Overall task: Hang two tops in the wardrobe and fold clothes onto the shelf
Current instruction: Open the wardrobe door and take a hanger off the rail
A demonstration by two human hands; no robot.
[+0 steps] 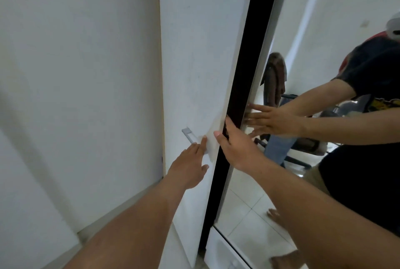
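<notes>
Left hand [190, 167], fingers spread, reaches the door handle [191, 136]; right hand [236, 147] grips the door edge [236, 95].

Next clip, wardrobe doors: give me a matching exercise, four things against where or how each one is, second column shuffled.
Things:
1. left hand
2. right hand
3. door handle
4. mirror

Places or states:
A. fingers wrapped round the dark door edge
B. on the right-hand door, reflecting the person
C. fingertips reaching the handle, palm open
D. grey bar on the white door

Pairs: 1-C, 2-A, 3-D, 4-B
</notes>
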